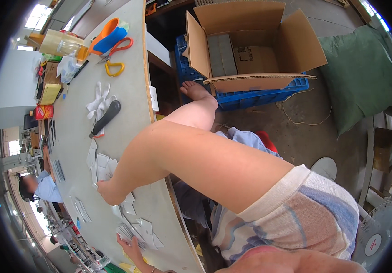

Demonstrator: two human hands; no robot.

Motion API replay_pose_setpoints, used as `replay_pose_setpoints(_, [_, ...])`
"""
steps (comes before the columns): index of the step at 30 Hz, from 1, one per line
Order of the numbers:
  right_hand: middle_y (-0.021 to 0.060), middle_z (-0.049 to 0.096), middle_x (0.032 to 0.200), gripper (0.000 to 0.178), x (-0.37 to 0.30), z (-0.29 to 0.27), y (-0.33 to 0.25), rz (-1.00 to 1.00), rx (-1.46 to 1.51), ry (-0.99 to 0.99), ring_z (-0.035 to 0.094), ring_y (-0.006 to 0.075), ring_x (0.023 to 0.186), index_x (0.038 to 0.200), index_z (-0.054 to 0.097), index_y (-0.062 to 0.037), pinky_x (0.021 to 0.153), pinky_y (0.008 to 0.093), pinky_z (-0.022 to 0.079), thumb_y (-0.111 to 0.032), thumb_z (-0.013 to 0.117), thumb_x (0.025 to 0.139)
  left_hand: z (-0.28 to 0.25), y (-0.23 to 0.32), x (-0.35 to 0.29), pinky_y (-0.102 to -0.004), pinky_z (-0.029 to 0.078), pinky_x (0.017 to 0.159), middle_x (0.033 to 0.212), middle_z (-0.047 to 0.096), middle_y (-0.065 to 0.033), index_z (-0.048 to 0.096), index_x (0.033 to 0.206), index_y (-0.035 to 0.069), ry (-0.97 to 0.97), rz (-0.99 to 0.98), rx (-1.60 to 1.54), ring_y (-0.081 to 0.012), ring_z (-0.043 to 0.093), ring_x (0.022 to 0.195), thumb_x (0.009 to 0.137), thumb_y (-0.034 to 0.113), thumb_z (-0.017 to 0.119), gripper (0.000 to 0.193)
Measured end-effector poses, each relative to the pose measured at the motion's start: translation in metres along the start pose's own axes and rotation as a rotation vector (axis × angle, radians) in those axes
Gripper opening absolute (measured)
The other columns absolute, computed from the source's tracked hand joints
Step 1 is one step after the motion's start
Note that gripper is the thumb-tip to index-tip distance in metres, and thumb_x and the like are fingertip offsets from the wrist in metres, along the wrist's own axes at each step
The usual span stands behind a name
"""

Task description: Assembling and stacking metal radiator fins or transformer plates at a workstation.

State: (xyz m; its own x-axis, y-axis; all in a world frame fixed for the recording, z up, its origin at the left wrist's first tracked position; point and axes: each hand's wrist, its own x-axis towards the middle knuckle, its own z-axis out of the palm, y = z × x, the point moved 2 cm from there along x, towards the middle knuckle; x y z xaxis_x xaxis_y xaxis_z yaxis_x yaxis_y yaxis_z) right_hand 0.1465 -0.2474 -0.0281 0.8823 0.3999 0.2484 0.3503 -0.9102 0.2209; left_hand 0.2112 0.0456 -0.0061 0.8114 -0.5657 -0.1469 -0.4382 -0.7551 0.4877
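My right hand reaches across the table from a raised elbow. Its fingers are curled at the edge of a white flat piece, the fingertips partly hidden. Closer to me, my left hand comes up from the lower edge, with a bracelet at the wrist. Its fingers and thumb close about a bundle of thin white strips. Several white flat pieces lie beside that bundle. A black utility knife and white gloves rest farther up the table.
Scissors lie by an orange and blue holder. An open cardboard box stands on a blue crate, a bare foot near it. A green sack and a fan are at the right. Another person sits across the table.
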Motion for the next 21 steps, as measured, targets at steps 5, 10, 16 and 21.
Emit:
replay_pose_setpoints(5, [0.0037, 0.067, 0.102, 0.020, -0.013, -0.011, -0.005, 0.009, -0.034, 0.011, 0.058, 0.0277, 0.097, 0.097, 0.071, -0.0142, 0.075, 0.0479, 0.043, -0.020, 0.063, 0.080, -0.005, 0.018, -0.012, -0.0331, 0.043, 0.086, 0.108, 0.053, -0.0158, 0.035, 0.138, 0.010, 0.007, -0.015, 0.085, -0.0246, 0.053, 0.095, 0.077, 0.003, 0.064, 0.068])
replay_pose_setpoints(10, [0.0043, 0.068, 0.103, 0.021, -0.010, -0.003, -0.007, 0.016, -0.007, -0.023, 0.060, 0.0280, 0.095, 0.097, 0.071, -0.0132, 0.074, 0.0481, 0.043, -0.019, 0.063, 0.079, 0.262, 0.206, 0.040, -0.0352, 0.035, 0.094, 0.122, 0.046, -0.0112, 0.034, 0.140, 0.012, -0.060, 0.149, 0.555, -0.0224, 0.044, 0.110, 0.082, 0.015, 0.058, 0.063])
replay_pose_setpoints(16, [0.0057, 0.068, 0.106, 0.023, -0.016, -0.004, 0.006, -0.022, -0.070, 0.003, 0.063, 0.0283, 0.096, 0.097, 0.072, -0.0146, 0.078, 0.0526, 0.044, -0.022, 0.056, 0.081, 0.503, 0.399, 0.073, -0.0382, 0.024, 0.107, 0.143, 0.036, -0.0043, 0.034, 0.144, 0.016, -0.115, 0.550, 1.192, -0.0192, 0.029, 0.133, 0.089, 0.033, 0.048, 0.059])
replay_pose_setpoints(21, [0.0057, 0.066, 0.105, 0.022, -0.019, -0.004, 0.004, -0.029, -0.078, -0.008, 0.059, 0.0282, 0.099, 0.098, 0.070, -0.0124, 0.077, 0.0503, 0.043, -0.023, 0.058, 0.082, 0.527, 0.422, 0.076, -0.0398, 0.016, 0.112, 0.157, 0.018, 0.0011, 0.019, 0.150, 0.012, -0.209, 0.607, 1.344, -0.0145, 0.018, 0.144, 0.096, 0.038, 0.036, 0.062])
